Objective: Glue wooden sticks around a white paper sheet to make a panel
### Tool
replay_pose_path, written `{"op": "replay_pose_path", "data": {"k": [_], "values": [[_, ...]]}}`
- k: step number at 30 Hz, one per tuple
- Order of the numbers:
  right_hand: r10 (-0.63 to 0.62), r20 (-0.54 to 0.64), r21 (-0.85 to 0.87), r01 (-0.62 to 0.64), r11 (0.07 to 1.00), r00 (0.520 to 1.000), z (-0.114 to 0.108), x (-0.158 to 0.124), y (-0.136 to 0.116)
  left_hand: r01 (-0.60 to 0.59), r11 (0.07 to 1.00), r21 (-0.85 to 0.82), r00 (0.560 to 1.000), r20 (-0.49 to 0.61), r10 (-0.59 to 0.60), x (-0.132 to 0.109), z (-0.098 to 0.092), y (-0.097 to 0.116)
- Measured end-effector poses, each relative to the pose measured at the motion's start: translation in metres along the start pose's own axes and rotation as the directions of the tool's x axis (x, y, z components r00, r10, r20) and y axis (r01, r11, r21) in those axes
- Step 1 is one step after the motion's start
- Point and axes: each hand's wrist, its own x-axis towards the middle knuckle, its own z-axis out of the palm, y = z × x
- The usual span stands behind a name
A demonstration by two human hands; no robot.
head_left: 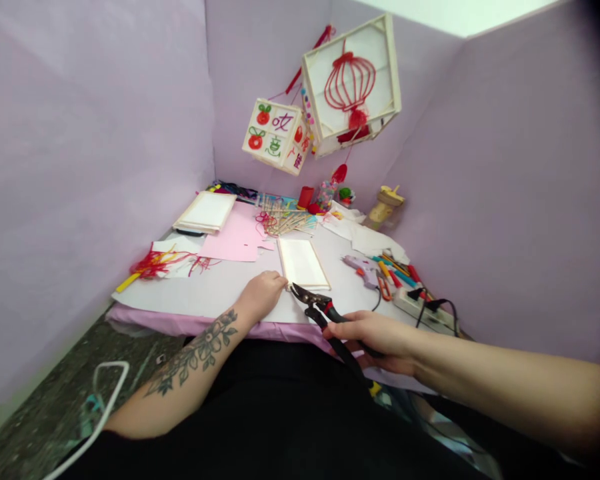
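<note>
My right hand (pixel 375 337) grips the black handles of a pair of cutters (pixel 314 303) with red trim, whose jaws point at the near corner of a white panel in a thin wooden frame (pixel 303 263). The frame lies flat on the white table sheet (pixel 220 290). My left hand (pixel 263 293) rests on the sheet just left of the frame's near corner, fingers curled and pinched against it; whether anything sits between them is hidden.
Behind lie a pink paper sheet (pixel 235 237), a second framed panel (pixel 206 211), loose wooden sticks (pixel 285 222) and red yarn (pixel 155 263). To the right are a glue gun (pixel 363 268), coloured pens (pixel 397 270) and a power strip (pixel 423 308). Two paper lanterns (pixel 353 83) hang above.
</note>
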Motion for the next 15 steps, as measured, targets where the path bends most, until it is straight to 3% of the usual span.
{"op": "replay_pose_path", "data": {"k": [15], "values": [[-0.024,-0.006,0.009,0.024,1.0,1.0,0.0047,-0.0007,-0.0046,-0.029,0.998,0.054,0.998,-0.053,0.032,-0.0018,-0.0005,0.0023]]}}
